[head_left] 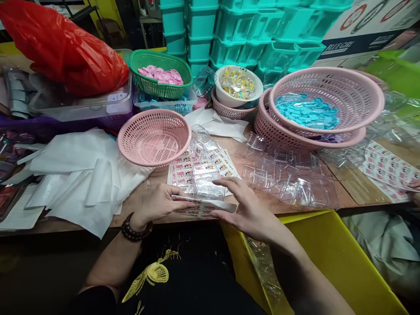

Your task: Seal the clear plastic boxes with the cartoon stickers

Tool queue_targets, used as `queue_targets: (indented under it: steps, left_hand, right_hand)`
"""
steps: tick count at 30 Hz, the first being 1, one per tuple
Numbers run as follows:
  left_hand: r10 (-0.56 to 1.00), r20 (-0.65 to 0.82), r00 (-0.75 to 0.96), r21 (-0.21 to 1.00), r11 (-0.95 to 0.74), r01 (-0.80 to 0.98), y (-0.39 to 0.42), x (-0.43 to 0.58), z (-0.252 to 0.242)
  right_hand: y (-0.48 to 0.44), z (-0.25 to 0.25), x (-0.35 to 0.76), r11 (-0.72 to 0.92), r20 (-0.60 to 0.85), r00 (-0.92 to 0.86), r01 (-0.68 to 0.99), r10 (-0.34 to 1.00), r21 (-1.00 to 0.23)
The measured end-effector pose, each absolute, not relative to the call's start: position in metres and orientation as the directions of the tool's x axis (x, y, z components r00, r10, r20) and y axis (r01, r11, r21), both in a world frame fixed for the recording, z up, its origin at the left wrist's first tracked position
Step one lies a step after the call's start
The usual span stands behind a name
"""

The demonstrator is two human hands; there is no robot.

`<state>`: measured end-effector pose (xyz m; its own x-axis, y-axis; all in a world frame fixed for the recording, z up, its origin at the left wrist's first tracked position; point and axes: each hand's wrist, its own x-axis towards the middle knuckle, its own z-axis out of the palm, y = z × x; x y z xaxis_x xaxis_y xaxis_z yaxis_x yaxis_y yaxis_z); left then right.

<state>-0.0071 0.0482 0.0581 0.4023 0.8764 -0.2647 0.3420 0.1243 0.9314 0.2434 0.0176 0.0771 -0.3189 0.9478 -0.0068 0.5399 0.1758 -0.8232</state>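
Observation:
My left hand [160, 202], with a dark bead bracelet [136, 227] at its wrist, pinches the left end of a sticker sheet [200, 209] at the table's front edge. The sheet is tilted, with printed stickers on the side towards me. My right hand [244, 203] is at its other end, thumb against the sheet and fingers spread above it. Just behind the sheet lies a clear plastic case [209, 186], close to my right fingertips. Under the case, more printed sticker sheets [228, 168] lie flat on the table.
An unfilled pink basket [154, 138] and white backing paper [78, 166] lie left. Clear plastic cases [288, 175] spread right, before pink baskets with blue pieces [306, 111]. Turquoise bins [229, 35] are stacked behind. A yellow box [328, 258] stands below the table edge. Another person's hand [415, 183] shows far right.

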Motion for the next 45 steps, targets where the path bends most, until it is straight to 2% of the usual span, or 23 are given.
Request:
queue_targets:
  steps: [3,6,8,13,16,18,20,23,25,26,27,28,29,30,31,32,33,35,38,41,45]
  left_hand:
    - [0.873,-0.188,0.450,0.954,0.054,0.294,0.047,0.000,0.060]
    - [0.895,-0.148,0.420,0.979,0.073,0.189,0.046,0.006,0.052]
    - [0.899,-0.139,0.415,0.982,0.071,0.175,0.045,0.008,0.045]
    - [0.932,-0.101,0.348,0.974,0.022,0.224,0.039,0.014,0.029]
    - [0.940,-0.158,0.303,0.972,0.094,0.215,0.035,0.017,0.024]
    - [0.905,-0.250,0.343,0.967,0.213,0.143,0.032,0.019,0.023]
    - [0.853,-0.320,0.413,0.944,0.324,0.063,0.030,0.020,0.022]
    - [0.819,-0.332,0.469,0.931,0.365,0.021,0.030,0.021,0.017]
    - [0.812,-0.336,0.477,0.930,0.365,0.035,0.030,0.019,0.012]
    - [0.813,-0.341,0.472,0.931,0.363,0.048,0.030,0.017,0.010]
    - [0.816,-0.345,0.463,0.932,0.357,0.065,0.030,0.015,0.008]
    - [0.820,-0.347,0.454,0.934,0.347,0.087,0.029,0.012,0.007]
    - [0.825,-0.344,0.449,0.937,0.328,0.116,0.028,0.008,0.007]
    - [0.829,-0.331,0.451,0.944,0.295,0.150,0.028,0.004,0.007]
    - [0.834,-0.303,0.462,0.952,0.243,0.185,0.027,0.001,0.008]
    - [0.838,-0.258,0.481,0.961,0.173,0.214,0.027,-0.003,0.010]
    - [0.840,-0.193,0.506,0.969,0.083,0.231,0.027,-0.007,0.011]
    - [0.831,-0.029,0.556,0.965,-0.123,0.234,0.027,-0.012,0.014]
    - [0.797,0.132,0.589,0.915,-0.327,0.237,0.029,-0.015,0.016]
    - [0.780,0.184,0.599,0.863,-0.420,0.281,0.029,-0.017,0.015]
    - [0.765,0.191,0.615,0.829,-0.461,0.317,0.029,-0.018,0.014]
  right_hand:
    - [0.020,0.089,0.235,0.225,-0.038,-0.379,0.624,0.924,-0.749]
    - [0.024,0.090,0.231,0.132,-0.147,-0.368,0.633,0.918,-0.763]
    - [0.024,0.087,0.230,0.111,-0.160,-0.374,0.609,0.914,-0.785]
    - [0.012,0.069,0.225,0.163,0.025,-0.274,0.494,0.961,-0.854]
    - [0.004,0.054,0.220,0.235,0.159,-0.186,0.529,0.970,-0.815]
    - [0.001,0.043,0.220,0.335,0.315,-0.145,0.618,0.938,-0.712]
    - [-0.001,0.033,0.221,0.440,0.519,-0.126,0.715,0.846,-0.543]
    - [-0.005,0.025,0.225,0.625,0.801,-0.269,0.764,0.535,-0.161]
    - [-0.009,0.025,0.228,0.737,0.859,-0.421,0.671,0.290,0.080]
    - [-0.010,0.028,0.230,0.769,0.864,-0.446,0.628,0.233,0.117]
    - [-0.010,0.031,0.233,0.793,0.869,-0.426,0.606,0.251,0.068]
    - [-0.009,0.035,0.236,0.797,0.867,-0.358,0.599,0.348,-0.072]
    - [-0.005,0.039,0.240,0.761,0.828,-0.255,0.586,0.499,-0.278]
    - [0.000,0.043,0.244,0.669,0.726,-0.149,0.542,0.671,-0.507]
    - [0.008,0.047,0.249,0.529,0.565,-0.073,0.466,0.822,-0.709]
    - [0.018,0.051,0.253,0.366,0.378,-0.046,0.379,0.925,-0.850]
    - [0.030,0.053,0.257,0.206,0.198,-0.057,0.309,0.979,-0.929]
    - [0.053,0.057,0.262,-0.048,-0.084,-0.134,0.252,0.987,-0.967]
    - [0.083,0.059,0.260,-0.226,-0.309,-0.254,0.308,0.916,-0.924]
    - [0.101,0.061,0.252,-0.265,-0.420,-0.311,0.436,0.853,-0.860]
    - [0.113,0.063,0.242,-0.263,-0.491,-0.310,0.557,0.814,-0.788]
